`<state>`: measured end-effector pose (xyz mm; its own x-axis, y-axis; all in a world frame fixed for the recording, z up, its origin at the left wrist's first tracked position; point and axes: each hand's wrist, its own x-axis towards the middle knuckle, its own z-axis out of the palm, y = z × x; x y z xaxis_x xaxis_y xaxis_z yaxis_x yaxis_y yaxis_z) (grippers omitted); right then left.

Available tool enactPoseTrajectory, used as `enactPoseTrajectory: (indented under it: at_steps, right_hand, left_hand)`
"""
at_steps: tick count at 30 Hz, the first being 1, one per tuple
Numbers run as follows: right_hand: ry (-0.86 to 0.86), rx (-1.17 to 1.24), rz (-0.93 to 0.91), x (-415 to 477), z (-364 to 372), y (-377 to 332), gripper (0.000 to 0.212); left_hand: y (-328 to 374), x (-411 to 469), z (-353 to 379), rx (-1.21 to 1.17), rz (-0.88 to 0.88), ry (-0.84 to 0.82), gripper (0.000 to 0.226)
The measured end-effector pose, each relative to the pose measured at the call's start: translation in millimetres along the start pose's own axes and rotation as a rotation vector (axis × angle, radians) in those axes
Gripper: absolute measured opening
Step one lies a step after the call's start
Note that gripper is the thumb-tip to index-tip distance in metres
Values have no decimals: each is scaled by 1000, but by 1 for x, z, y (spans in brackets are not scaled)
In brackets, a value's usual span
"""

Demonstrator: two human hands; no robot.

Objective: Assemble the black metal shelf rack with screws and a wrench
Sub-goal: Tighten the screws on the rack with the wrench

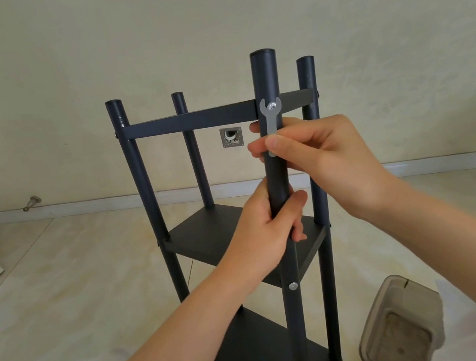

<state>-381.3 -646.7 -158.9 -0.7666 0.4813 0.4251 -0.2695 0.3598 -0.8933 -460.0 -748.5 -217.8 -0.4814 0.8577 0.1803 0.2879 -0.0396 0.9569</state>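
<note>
As the head view looks forward and down, the black metal shelf rack (188, 121), with four round posts and three flat shelves, stands upright on the pale beige tiled floor (74, 288), in the middle of the frame and close before the person. Its nearest post (266, 80), capped at the top, runs down the centre.

The left hand (259, 237) is wrapped round this post between the top and middle shelves, fingers curled about the far side and thumb across the front. Above it the right hand (321, 156) pinches the lower end of a small flat silver wrench (270, 123) between thumb and forefinger, with the other fingers curled behind the post.

The wrench stands almost upright against the post. Its forked head sits around a silver screw (272, 106) at the corner where the top shelf meets the post. A second silver screw head (293, 286) shows lower on the same post, at the level of the middle shelf.

On the floor just right of the rack's foot sits a translucent grey-brown plastic container (402, 326). Behind the rack, a square metal outlet box (232, 136) is set low in the cream wall (203, 27). To the left, a small metal doorstop (31, 204) sticks out just above the white baseboard (91, 203).
</note>
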Motion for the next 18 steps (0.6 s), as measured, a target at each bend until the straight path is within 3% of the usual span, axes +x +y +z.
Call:
enactPoseTrajectory:
  at_steps: [8,18]
  right_hand:
    - [65,-60,-47,-7,2,-4,21]
    - [33,-44,-120,-8,-6,-15,25]
  left_hand:
    - [-4,-2,-3,-9,23,-79,14]
    - [3,-5,0,-203,32,-94,20]
